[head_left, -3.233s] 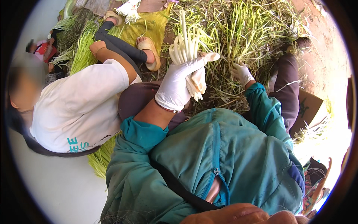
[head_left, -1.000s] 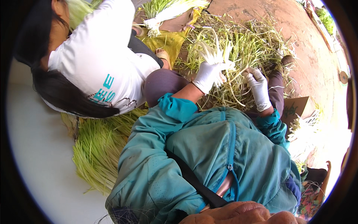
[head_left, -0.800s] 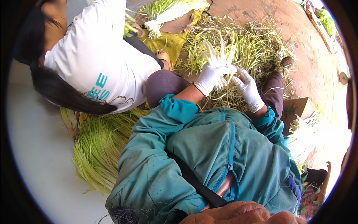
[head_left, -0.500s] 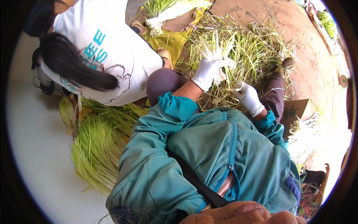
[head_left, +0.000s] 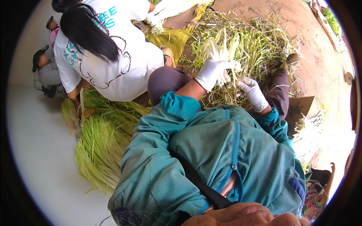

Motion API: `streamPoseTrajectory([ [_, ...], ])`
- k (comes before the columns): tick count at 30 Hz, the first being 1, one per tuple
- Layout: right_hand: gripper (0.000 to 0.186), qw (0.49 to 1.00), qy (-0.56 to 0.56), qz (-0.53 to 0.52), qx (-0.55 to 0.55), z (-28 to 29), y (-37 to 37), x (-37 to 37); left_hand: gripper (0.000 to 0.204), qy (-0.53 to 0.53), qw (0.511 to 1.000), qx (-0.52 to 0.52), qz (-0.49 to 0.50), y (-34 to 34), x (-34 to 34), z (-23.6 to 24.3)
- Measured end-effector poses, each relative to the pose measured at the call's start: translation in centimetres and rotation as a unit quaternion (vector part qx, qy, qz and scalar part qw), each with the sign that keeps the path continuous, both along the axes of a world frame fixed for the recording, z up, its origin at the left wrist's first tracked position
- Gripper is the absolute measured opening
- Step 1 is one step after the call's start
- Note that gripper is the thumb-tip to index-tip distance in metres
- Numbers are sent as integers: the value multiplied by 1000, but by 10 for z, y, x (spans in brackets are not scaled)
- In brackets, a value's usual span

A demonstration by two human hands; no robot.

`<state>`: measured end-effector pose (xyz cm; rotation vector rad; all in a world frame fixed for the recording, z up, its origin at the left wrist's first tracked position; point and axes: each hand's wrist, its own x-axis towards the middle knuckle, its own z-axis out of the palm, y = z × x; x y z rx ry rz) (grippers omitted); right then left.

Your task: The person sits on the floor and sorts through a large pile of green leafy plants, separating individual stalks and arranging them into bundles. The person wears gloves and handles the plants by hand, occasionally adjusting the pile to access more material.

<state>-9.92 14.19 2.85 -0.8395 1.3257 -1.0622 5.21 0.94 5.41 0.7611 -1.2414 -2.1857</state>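
In a white glove, my left hand [head_left: 210, 74] is closed round a bunch of pale chive-like stalks [head_left: 220, 51], whose whitish ends stick up past the fingers. My right hand [head_left: 252, 92], also gloved, is close beside it on the right. Its fingers are bent together at the lower part of the bunch; what they pinch is too small to make out. Below and beyond both hands lies a loose heap of green and yellowed leaf scraps [head_left: 260, 49] on the ground, between my legs.
A co-worker in a white shirt [head_left: 109, 56] sits close at my left. Long green stalks [head_left: 103, 143] are piled behind that person. At the far side, a white-stemmed bundle [head_left: 166, 13] rests near a yellow sheet [head_left: 179, 43]. A cardboard box [head_left: 299, 111] stands by my right leg.
My right hand has come slightly closer to the bunch, its fingers drawn in. My left hand stays nearly in place. The co-worker has shifted, one arm now reaching toward the far bundle.
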Motion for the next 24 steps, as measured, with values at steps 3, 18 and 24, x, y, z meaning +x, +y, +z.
streamPoseTrajectory([
  [3,15,998,-3,-17,59,-59,14,-15,21,0,1000,-7,-10,-2,-1,2],
  [18,25,956,269,-31,-115,15,-17,-10,26,-56,946,-320,-21,-7,2,-18],
  [24,35,982,-45,-160,-92,24,-22,15,38,-70,985,-157,-27,13,-3,10],
])
